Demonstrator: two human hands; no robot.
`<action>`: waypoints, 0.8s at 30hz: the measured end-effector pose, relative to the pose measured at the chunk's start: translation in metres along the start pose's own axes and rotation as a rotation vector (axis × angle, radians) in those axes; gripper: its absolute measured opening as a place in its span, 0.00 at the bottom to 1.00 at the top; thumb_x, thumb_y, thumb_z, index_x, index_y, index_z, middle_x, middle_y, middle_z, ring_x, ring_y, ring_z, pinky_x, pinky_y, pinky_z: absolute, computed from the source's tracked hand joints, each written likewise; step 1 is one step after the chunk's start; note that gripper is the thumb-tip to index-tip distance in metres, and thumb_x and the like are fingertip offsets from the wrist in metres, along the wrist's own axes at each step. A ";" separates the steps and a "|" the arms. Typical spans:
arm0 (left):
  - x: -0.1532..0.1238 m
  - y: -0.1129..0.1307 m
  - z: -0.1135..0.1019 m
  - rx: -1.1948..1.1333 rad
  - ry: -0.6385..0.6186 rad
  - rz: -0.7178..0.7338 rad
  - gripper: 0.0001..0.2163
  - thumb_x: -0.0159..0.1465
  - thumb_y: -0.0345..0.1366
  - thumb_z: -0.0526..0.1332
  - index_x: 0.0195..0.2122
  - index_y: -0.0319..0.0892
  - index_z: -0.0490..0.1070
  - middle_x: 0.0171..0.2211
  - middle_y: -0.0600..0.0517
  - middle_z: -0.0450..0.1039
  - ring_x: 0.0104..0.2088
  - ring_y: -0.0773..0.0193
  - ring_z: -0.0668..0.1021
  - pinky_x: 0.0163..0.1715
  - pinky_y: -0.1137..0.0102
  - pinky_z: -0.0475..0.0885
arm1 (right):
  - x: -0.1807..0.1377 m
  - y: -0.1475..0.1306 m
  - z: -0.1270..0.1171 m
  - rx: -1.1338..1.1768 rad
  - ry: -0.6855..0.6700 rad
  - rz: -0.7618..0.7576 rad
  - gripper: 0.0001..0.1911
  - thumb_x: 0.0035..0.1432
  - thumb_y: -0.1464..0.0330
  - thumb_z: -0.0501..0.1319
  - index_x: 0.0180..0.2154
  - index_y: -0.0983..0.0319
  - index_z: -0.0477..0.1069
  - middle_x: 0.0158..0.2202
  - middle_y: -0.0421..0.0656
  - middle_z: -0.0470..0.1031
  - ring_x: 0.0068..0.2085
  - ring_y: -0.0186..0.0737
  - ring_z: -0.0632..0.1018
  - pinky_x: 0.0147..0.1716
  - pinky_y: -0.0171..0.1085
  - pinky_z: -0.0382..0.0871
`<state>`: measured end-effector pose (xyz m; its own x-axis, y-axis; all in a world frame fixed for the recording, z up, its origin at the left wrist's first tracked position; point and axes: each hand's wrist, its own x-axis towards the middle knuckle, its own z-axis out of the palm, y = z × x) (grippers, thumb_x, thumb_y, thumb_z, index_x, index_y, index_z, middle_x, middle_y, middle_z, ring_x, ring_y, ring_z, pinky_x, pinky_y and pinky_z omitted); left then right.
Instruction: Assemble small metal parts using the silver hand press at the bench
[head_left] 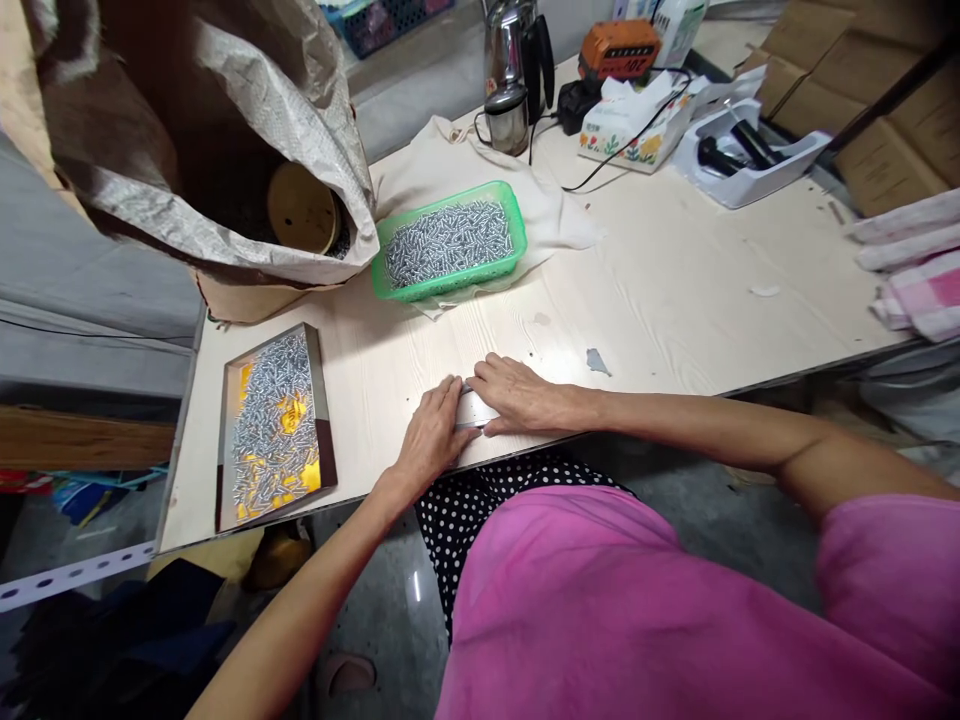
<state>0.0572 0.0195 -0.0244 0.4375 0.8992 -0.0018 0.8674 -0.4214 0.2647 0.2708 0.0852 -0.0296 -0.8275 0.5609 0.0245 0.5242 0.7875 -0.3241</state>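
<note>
Near the table's front edge, both hands grip a small flat silvery-white piece [474, 409] whose exact kind I cannot make out. My left hand [431, 428] is closed on its left end, fingers over the far edge and thumb at the near edge. At the right end, my right hand [516, 396] holds it the same way. My fingers cover both ends. Beyond my hands stands a green plastic basket [517, 228] heaped with small silvery metal pins or screws [450, 243]. To the left, a shallow box [321, 385] holds more such pieces [274, 420] over a yellow bottom.
A large woven sack [352, 190] with a round yellowish container [301, 208] inside stands at the back left. Along the back are a metal kettle [510, 45], a mug [507, 122], an orange battery pack [619, 50], a tissue pack [630, 130] and a white tray [802, 150].
</note>
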 end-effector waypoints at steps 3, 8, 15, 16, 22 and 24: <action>0.008 -0.008 0.000 0.008 -0.074 0.072 0.33 0.70 0.42 0.62 0.72 0.39 0.51 0.63 0.35 0.68 0.59 0.43 0.73 0.59 0.45 0.71 | -0.008 0.000 -0.003 0.007 0.019 0.039 0.32 0.57 0.56 0.74 0.55 0.67 0.69 0.52 0.55 0.72 0.51 0.55 0.70 0.48 0.48 0.67; 0.014 -0.001 -0.006 0.047 -0.111 0.032 0.27 0.71 0.41 0.61 0.68 0.38 0.59 0.54 0.39 0.73 0.52 0.47 0.74 0.53 0.52 0.73 | -0.017 0.003 -0.003 0.000 0.055 0.100 0.19 0.64 0.62 0.70 0.50 0.67 0.72 0.49 0.55 0.73 0.50 0.53 0.70 0.48 0.48 0.65; 0.022 0.003 -0.006 0.046 -0.098 -0.069 0.08 0.73 0.38 0.60 0.48 0.43 0.76 0.41 0.46 0.75 0.44 0.52 0.74 0.45 0.59 0.72 | -0.002 0.010 0.022 0.058 0.118 0.011 0.09 0.74 0.67 0.58 0.42 0.65 0.74 0.41 0.49 0.75 0.44 0.45 0.71 0.44 0.43 0.61; 0.023 0.002 -0.006 0.045 -0.096 -0.074 0.08 0.73 0.38 0.60 0.47 0.43 0.76 0.41 0.46 0.75 0.44 0.52 0.74 0.45 0.59 0.72 | 0.001 0.010 0.024 0.054 0.124 0.012 0.10 0.74 0.67 0.57 0.41 0.65 0.74 0.40 0.48 0.75 0.43 0.45 0.71 0.43 0.43 0.61; 0.025 0.000 -0.009 0.090 -0.079 -0.101 0.19 0.70 0.40 0.64 0.60 0.38 0.70 0.48 0.42 0.76 0.49 0.48 0.76 0.51 0.54 0.75 | 0.004 0.024 0.009 0.005 0.117 0.014 0.17 0.68 0.60 0.66 0.49 0.67 0.74 0.48 0.53 0.74 0.48 0.50 0.70 0.47 0.45 0.64; 0.019 0.004 -0.005 0.081 -0.020 -0.109 0.24 0.70 0.40 0.65 0.63 0.37 0.66 0.55 0.38 0.74 0.54 0.46 0.75 0.55 0.51 0.74 | 0.002 0.035 0.000 0.042 0.083 -0.034 0.26 0.65 0.53 0.68 0.54 0.67 0.73 0.52 0.55 0.73 0.49 0.51 0.69 0.49 0.46 0.65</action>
<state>0.0681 0.0349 -0.0188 0.3439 0.9379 -0.0461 0.9259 -0.3305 0.1828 0.2873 0.1139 -0.0405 -0.8244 0.5544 0.1135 0.4857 0.7961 -0.3610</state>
